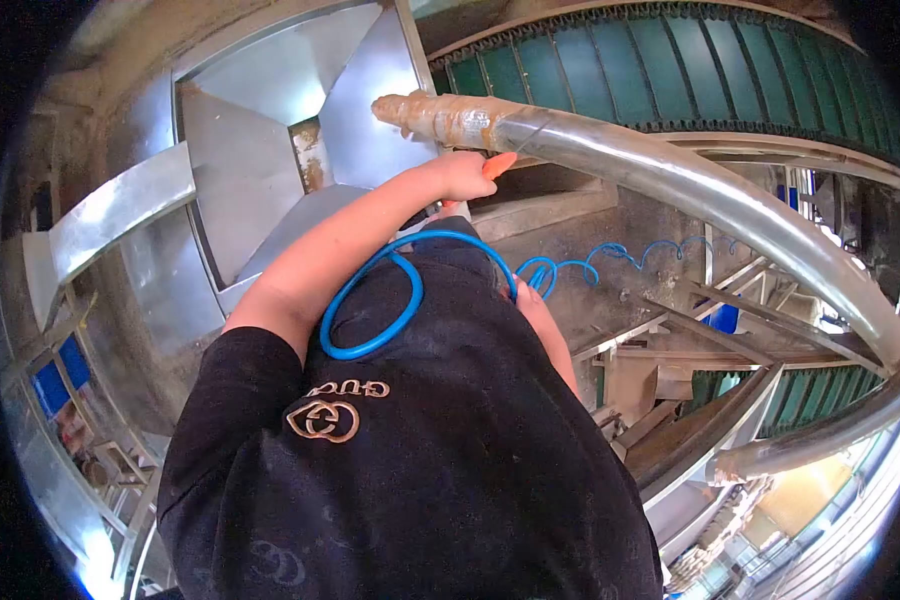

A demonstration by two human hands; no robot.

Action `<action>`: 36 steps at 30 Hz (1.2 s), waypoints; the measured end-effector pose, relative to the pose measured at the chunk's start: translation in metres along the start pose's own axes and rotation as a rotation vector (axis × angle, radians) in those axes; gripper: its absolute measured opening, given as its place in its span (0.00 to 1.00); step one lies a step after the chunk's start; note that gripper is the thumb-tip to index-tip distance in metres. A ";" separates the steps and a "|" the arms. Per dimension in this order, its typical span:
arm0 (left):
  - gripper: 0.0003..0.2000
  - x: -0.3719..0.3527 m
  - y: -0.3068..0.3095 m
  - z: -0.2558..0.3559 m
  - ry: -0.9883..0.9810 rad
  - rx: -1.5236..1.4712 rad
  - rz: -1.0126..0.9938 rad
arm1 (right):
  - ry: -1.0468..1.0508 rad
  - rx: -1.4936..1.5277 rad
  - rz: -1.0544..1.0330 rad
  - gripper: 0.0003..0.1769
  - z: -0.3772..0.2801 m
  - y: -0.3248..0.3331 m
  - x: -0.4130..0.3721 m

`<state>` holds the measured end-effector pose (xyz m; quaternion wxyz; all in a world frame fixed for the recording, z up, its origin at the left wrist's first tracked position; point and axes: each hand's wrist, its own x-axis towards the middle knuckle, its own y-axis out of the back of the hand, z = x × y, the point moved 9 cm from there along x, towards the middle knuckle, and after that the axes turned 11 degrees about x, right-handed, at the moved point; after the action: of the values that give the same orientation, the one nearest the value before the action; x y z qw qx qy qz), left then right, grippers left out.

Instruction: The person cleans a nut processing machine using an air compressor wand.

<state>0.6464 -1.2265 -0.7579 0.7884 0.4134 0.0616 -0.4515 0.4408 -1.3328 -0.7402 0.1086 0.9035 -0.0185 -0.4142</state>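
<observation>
My left hand point(462, 177) is stretched forward and closed around an orange handle point(500, 165); the rest of that tool is mostly hidden by the hand and wrist. A blue coiled hose point(370, 350) loops over my left forearm and the front of my black shirt. At my right side the hose reaches my right hand point(530, 292), which appears closed on it, though its fingers are partly hidden. Just beyond my left hand lies the tape-wrapped, brown-crusted end of a large metal pipe point(450, 118).
A square metal hopper point(245, 150) opens at upper left, with a metal chute point(125, 210) beside it. Along the top runs a green ribbed conveyor belt point(650, 65). Metal frame beams point(710, 330) and a second pipe point(820, 445) stand to the right.
</observation>
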 end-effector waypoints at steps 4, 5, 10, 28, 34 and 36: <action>0.17 -0.001 0.004 0.058 -0.204 0.000 0.043 | -0.034 0.057 -0.036 0.27 0.017 0.003 0.013; 0.17 -0.006 0.006 0.085 -0.280 -0.006 -0.017 | 0.008 0.125 -0.102 0.27 0.017 0.000 0.013; 0.15 -0.008 0.024 0.115 -0.258 -0.097 -0.020 | 0.064 0.189 -0.125 0.27 0.021 0.018 0.014; 0.19 -0.022 0.021 0.149 -0.407 -0.137 -0.116 | 0.100 0.146 -0.131 0.30 0.017 0.004 0.003; 0.19 -0.035 0.028 0.081 0.028 0.087 -0.224 | 0.124 0.093 -0.114 0.28 0.000 -0.001 -0.008; 0.19 -0.034 0.019 0.082 -0.113 -0.023 -0.205 | 0.033 0.066 -0.050 0.27 0.004 -0.002 -0.009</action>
<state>0.6180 -1.2571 -0.6773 0.7450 0.3698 0.0644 -0.5514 0.4320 -1.3300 -0.7367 0.0687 0.9134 -0.0075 -0.4011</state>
